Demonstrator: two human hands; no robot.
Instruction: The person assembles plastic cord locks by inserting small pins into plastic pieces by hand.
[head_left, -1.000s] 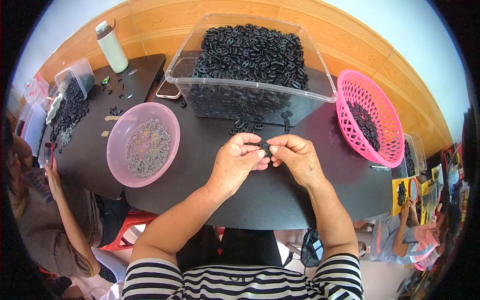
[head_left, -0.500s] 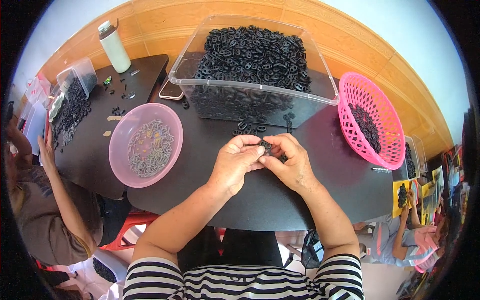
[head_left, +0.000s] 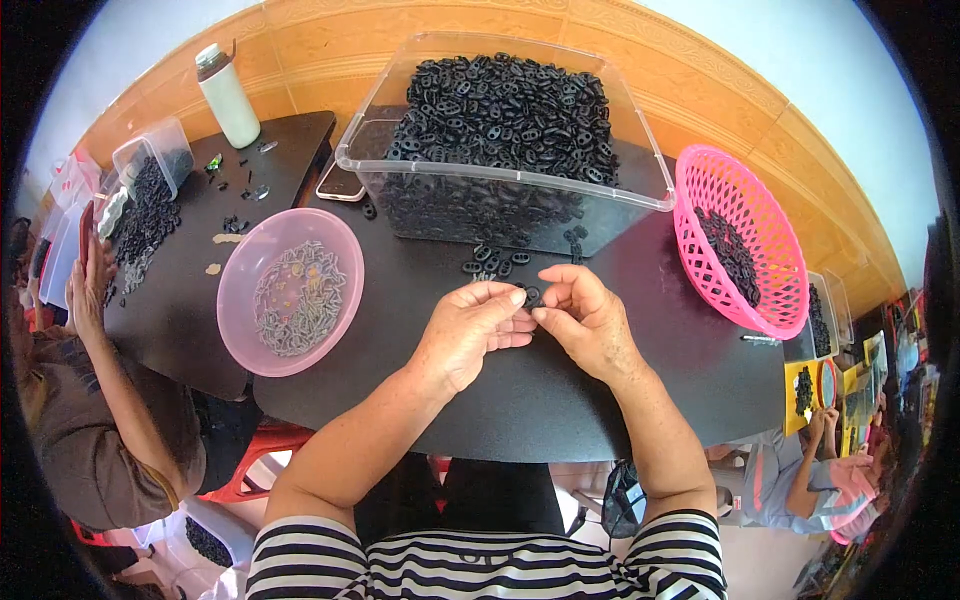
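Between the thumb and fingertips of my left hand [head_left: 468,330] is a small black two-hole piece [head_left: 532,296]. My right hand [head_left: 592,328] meets it from the other side, thumb against its lower edge and the other fingers curled, the index tip raised a little off it. Part of the piece is covered by my fingertips. Just beyond my hands lie several loose black pieces [head_left: 503,268] of the same shape, with a few small greyish bits beside them. Behind these stands a clear plastic bin [head_left: 520,178] heaped with many such black pieces [head_left: 510,110].
At left is a pink bowl [head_left: 228,325] of small grey parts. A pink basket [head_left: 793,270] with black parts stands at right. A phone [head_left: 343,182] lies by the bin; a pale bottle [head_left: 232,105] is behind. People sit left [head_left: 110,420] and right [head_left: 800,490].
My right index finger has lifted and its tip has moved away from the thumb. The right hand has shifted slightly right; the black piece stays in my left fingertips.
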